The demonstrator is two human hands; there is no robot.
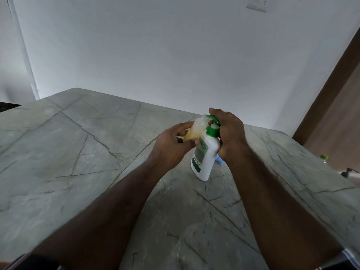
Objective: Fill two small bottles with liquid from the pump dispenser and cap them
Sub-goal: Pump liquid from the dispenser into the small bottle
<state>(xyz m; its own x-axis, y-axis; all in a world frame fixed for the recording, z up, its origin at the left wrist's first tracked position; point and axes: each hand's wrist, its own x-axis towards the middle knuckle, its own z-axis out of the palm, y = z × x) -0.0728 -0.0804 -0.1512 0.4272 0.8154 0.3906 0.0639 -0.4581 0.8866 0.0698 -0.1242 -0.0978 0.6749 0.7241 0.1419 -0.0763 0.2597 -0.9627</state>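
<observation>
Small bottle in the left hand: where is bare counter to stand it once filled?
The counter is bare left of the left hand, out to the wall corner, and between the forearms. It is crowded by the pump dispenser, the right hand and a blue item behind them. The small bottle is partly filled.

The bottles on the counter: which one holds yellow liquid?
The small clear bottle in the left hand; it shows yellow liquid inside. The pump dispenser, gripped by the right hand, is opaque white with green top.
</observation>
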